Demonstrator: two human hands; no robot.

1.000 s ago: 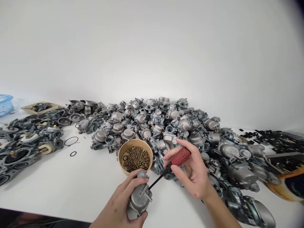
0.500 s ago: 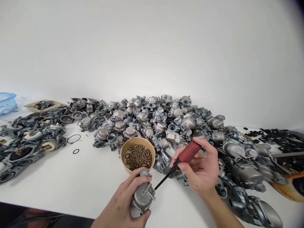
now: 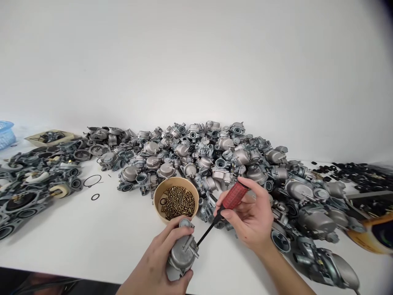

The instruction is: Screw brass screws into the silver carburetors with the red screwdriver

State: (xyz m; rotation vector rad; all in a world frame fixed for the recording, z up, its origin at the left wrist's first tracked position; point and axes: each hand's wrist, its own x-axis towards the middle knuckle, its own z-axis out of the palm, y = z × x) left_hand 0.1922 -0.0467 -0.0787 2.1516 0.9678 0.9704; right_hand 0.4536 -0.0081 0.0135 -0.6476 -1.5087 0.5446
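Observation:
Near the table's front edge, my left hand [image 3: 156, 262] is wrapped round a grey metal carburetor [image 3: 181, 252], its rounded float bowl facing up. My right hand [image 3: 250, 219] grips a screwdriver [image 3: 236, 195] by its red and black handle. The dark shaft slants down to the left, and its tip meets the carburetor's right edge, by a screw spot beside the small pipe. Just beyond the carburetor stands a round tan tub [image 3: 157, 205] holding many small brass screws [image 3: 179, 203] and a black ring.
A large heap of carburetors [image 3: 204, 162] spreads along the wall and down the right side. Opened carburetor bodies [image 3: 30, 184] lie at left, near black O-rings [image 3: 95, 197]. A tan tray [image 3: 50, 137] and blue basket [image 3: 6, 134] sit far left; black parts [image 3: 359, 174] lie at right.
The screwdriver has moved left and down, so its tip now meets the carburetor's edge instead of hovering beside it. My left hand keeps its hold. The whole view has shifted slightly.

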